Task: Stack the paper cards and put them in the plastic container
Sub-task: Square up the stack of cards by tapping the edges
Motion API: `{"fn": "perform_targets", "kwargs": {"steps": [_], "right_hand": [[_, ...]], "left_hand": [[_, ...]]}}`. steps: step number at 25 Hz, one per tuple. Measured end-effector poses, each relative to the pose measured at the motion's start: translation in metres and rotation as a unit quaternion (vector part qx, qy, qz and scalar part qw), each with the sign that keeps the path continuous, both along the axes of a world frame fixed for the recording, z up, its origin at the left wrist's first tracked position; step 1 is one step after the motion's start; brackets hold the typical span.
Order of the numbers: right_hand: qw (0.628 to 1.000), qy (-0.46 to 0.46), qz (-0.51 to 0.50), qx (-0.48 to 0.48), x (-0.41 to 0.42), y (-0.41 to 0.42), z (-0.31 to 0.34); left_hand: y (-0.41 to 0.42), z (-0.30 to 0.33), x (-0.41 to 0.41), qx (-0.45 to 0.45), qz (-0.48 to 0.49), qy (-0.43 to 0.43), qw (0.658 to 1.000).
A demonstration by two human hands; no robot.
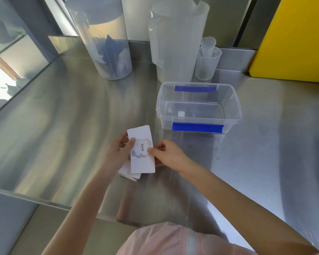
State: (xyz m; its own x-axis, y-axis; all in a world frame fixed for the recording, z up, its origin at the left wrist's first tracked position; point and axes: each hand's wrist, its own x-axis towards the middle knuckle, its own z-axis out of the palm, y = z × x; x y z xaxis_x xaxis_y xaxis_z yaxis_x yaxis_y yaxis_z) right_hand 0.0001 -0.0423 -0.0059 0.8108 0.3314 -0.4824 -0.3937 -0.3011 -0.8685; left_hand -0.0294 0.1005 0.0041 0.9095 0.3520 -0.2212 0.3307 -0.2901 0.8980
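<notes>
Head view, centre of the frame: the paper cards (141,153), a small uneven bundle, are held just above the surface (66,115) between both hands. The top card, white and printed with the word "love.", runs its long axis from upper left to lower right, nearly vertical in the frame; lower cards splay out at the bottom left, so the stack is not yet squared. The left hand (118,153) closes its grip on the left long edge, thumb on the face, and the right hand (167,153) pinches the right long edge, thumb tip on the print. By appearance the cards are light, thin and flexible, liable to slide over one another or crease; holding the opposite long edges should allow tapping them flush. Up and to the right, near but apart, the plastic container (199,107) stands open, with blue clips on its near and far sides; it seems to hold only a small white object. Behind it stand a large frosted jug (175,45), a tall clear canister (107,43) and nested small cups (207,61); a yellow board (293,39) occupies the upper right.
</notes>
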Motion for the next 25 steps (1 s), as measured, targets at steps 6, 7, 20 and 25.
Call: {"fn": "perform_targets", "kwargs": {"steps": [6,7,20,25], "right_hand": [[0.999,0.011,0.039,-0.025,-0.01,0.019,-0.007],[0.999,0.011,0.038,-0.029,-0.011,0.021,-0.008],[0.997,0.066,0.035,-0.011,-0.003,0.018,-0.025],[0.996,0.079,0.044,0.01,-0.004,0.011,-0.036]], "left_hand": [[0.005,-0.013,0.005,0.05,-0.011,0.015,0.999],[0.006,-0.015,0.006,0.065,-0.012,0.019,0.998],[0.036,-0.029,0.01,-0.016,-0.049,0.201,0.978],[0.034,-0.024,0.008,-0.097,-0.12,0.198,0.968]]}}
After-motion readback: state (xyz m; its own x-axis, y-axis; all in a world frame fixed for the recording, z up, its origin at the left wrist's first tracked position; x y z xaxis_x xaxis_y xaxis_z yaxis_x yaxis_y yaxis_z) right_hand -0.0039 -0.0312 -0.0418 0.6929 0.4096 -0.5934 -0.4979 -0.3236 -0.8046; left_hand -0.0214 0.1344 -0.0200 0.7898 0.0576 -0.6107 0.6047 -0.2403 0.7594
